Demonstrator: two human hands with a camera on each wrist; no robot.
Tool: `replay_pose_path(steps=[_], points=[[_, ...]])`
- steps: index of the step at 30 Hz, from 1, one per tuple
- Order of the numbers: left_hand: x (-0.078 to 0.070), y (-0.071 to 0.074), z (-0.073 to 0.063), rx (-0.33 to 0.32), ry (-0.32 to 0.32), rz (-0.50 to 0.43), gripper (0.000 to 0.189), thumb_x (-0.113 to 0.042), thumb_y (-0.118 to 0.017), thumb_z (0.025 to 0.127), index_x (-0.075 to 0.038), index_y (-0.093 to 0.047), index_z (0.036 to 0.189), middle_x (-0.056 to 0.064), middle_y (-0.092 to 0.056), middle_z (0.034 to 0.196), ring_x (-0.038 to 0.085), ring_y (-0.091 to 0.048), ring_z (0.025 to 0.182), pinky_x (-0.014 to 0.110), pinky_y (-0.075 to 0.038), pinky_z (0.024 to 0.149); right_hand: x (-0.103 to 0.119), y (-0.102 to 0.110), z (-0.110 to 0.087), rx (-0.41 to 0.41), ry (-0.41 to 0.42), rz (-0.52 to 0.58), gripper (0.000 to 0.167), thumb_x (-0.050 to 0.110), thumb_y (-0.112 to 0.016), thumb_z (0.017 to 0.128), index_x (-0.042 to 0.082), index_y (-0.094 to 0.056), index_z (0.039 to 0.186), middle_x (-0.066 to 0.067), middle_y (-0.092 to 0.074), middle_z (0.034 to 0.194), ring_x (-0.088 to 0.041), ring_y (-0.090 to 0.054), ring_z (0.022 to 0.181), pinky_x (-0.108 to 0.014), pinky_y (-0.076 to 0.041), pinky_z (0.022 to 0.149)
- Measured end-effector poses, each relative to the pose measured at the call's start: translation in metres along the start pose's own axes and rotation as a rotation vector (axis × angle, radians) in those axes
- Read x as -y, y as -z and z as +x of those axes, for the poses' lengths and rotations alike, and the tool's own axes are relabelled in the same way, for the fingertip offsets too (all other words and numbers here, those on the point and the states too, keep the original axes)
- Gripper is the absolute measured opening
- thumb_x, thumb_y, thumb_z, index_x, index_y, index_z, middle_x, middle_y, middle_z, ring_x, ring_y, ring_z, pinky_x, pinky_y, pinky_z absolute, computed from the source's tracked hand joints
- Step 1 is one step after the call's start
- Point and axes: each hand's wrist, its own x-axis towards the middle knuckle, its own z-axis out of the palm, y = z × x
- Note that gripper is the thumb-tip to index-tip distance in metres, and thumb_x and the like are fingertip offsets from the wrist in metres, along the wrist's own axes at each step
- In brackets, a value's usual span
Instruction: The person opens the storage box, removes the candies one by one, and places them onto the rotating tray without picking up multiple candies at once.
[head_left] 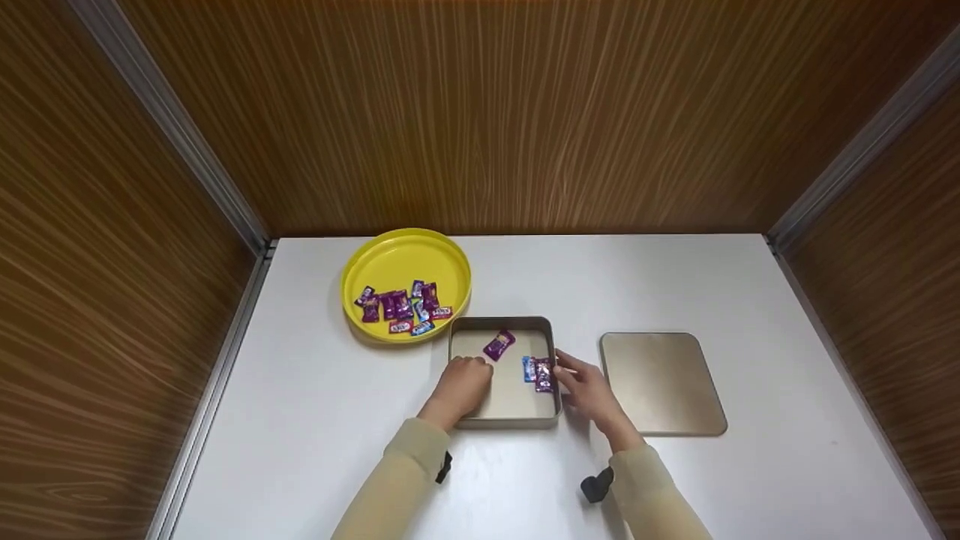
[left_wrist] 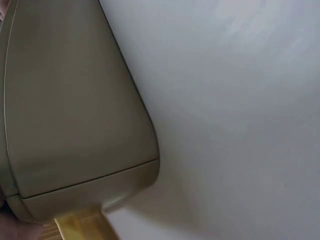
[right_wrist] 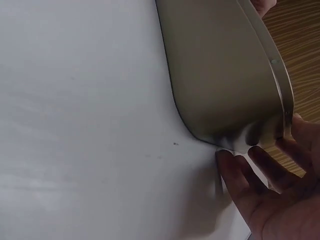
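An open square metal tin (head_left: 517,423) stands on the table. Inside it lie a purple wrapped candy (head_left: 499,345) towards the back and, by the right wall, a blue wrapped candy (head_left: 529,369) beside another purple one (head_left: 544,377). My left hand (head_left: 466,386) reaches over the tin's left side with bent fingers; whatever its fingertips hold is hidden, and the left wrist view mostly shows the tin's outer wall (left_wrist: 75,100). With its thumb at the rim and its fingers against the outer wall, my right hand (right_wrist: 282,205) grips the tin's right side.
Behind the tin on the left, a round yellow tray (head_left: 405,259) holds several wrapped candies (head_left: 395,304). A flat square metal lid (head_left: 664,382) lies right of my right hand. Wood-grain panels (head_left: 487,120) enclose the white table (head_left: 757,480) at the back and sides.
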Motion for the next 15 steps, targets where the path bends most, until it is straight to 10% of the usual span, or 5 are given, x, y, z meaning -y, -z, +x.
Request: replay_pose_path(steps=[15], points=[[0.002, 0.012, -0.005, -0.08, 0.115, -0.29, 0.007, -0.003, -0.063, 0.088, -0.005, -0.07, 0.085, 0.005, -0.063, 0.079, 0.024, -0.064, 0.067, 0.038, -0.054, 0.06, -0.003, 0.004, -0.016, 0.031, 0.019, 0.003, 0.051, 0.009, -0.058, 0.098, 0.008, -0.043, 0.147, -0.023, -0.049, 0.139, -0.048, -0.048, 0.125, -0.051, -0.053, 0.088]])
